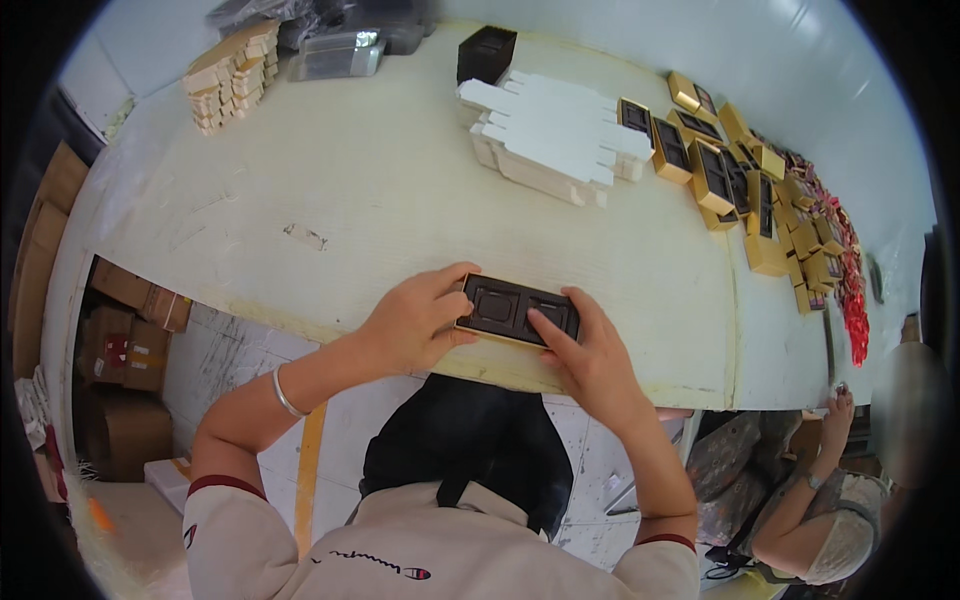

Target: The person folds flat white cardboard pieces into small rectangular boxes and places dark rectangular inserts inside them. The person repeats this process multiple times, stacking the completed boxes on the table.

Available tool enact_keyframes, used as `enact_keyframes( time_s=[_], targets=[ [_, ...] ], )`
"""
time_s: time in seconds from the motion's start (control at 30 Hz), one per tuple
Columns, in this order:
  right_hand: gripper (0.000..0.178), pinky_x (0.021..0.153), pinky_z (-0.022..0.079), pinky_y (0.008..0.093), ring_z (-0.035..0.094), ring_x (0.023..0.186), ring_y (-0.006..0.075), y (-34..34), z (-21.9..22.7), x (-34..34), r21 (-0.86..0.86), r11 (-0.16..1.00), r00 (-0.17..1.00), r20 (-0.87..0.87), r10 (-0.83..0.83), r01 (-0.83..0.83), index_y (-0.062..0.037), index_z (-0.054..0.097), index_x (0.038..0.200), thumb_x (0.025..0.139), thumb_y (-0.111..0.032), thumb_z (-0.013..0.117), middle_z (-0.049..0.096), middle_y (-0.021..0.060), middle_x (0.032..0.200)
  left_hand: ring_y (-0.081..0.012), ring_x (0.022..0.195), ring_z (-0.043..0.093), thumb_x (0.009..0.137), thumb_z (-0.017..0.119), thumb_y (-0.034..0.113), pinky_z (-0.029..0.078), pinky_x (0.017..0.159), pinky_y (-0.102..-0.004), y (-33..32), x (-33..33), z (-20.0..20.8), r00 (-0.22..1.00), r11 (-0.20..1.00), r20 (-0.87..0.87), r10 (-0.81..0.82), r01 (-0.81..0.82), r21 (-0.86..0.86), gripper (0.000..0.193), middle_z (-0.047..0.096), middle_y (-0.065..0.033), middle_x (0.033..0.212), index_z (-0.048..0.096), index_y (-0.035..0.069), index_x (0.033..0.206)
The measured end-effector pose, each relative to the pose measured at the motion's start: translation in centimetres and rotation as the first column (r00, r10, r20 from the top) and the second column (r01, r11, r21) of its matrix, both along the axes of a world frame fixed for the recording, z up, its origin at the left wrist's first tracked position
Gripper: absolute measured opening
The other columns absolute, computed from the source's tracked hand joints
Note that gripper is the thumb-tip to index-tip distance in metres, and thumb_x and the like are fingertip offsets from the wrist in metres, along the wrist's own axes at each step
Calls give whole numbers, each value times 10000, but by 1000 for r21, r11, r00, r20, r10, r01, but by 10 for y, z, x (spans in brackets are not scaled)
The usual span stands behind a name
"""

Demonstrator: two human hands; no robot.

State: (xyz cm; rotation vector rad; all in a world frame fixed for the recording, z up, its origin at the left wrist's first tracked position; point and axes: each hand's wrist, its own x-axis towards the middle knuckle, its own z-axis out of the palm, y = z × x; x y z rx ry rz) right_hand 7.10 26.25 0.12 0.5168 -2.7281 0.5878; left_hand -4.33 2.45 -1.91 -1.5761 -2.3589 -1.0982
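Note:
A shallow gold box with a black plastic insert (497, 304) lies at the near edge of the table, between my two hands. The insert has two square recesses side by side. My left hand (418, 318) grips the box's left end with curled fingers. At the other end, my right hand (585, 345) holds the right side, its thumb pressing down on the insert near the middle. Parts of both short ends are hidden under my fingers.
White flat cartons (555, 125) are stacked beyond my hands, beside black inserts (487, 52). Gold boxes (711, 178) and red packets (855, 310) spread along the right. Carton blanks (232, 75) and plastic-wrapped trays (338, 55) stand far left. Another person (815, 500) works at the right.

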Motion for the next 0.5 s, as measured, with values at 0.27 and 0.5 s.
enact_keyframes(
  time_s=[0.27, 0.5],
  targets=[
    [490, 928, 459, 458, 507, 1131, 437, 1, -5, 8, -60, 997, 998, 18, -56, 57, -105, 593, 1242, 766, -102, 711, 432, 273, 1280, -396, 1242, 405, 842, 661, 203, 241, 1105, -564, 21, 27, 11, 981, 935, -144, 131, -171, -312, 690, 353, -244, 1363, 334, 10, 1419],
    [505, 1002, 394, 469, 470, 1171, 435, 28, 1, 22, -31, 990, 989, 65, -135, 137, -100, 597, 1243, 748, -71, 689, 448, 265, 1290, -391, 1273, 368, 867, 640, 250, 219, 1084, -607, 41, 25, 13, 993, 955, -114, 29, -61, -290, 685, 364, -223, 1351, 326, 71, 1449]
  ],
)
